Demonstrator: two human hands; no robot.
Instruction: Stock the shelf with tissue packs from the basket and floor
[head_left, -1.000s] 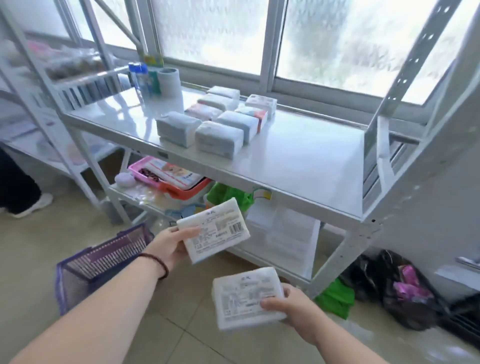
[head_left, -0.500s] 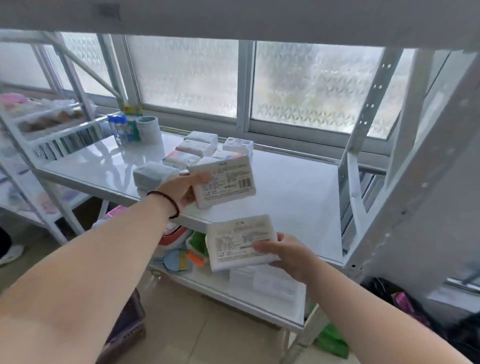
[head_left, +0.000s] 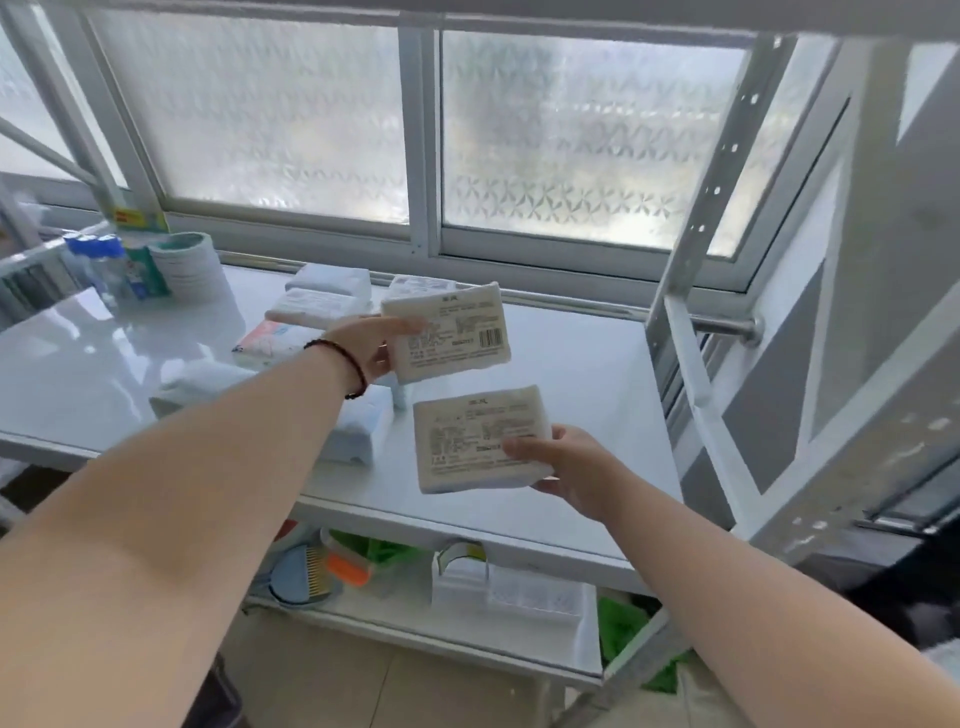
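Each hand grips a tissue pack, the left hand (head_left: 371, 349) holding one pack (head_left: 447, 331) beyond the right hand (head_left: 566, 465) and its pack (head_left: 480, 439), both above the glossy white shelf (head_left: 571, 395) beneath frosted windows (head_left: 582, 140).

White shelf (head_left: 597, 374) with tissue packs (head_left: 327, 304)

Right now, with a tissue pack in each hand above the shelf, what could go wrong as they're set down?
1. The left hand grips its upper tissue pack by one end only; it may tip or slip.
2. That pack hovers over the packs already on the shelf; lowering it blind could knock the blue-white pack out of line.
3. The right hand's lower tissue pack hangs near the front edge; released early, it might fall.
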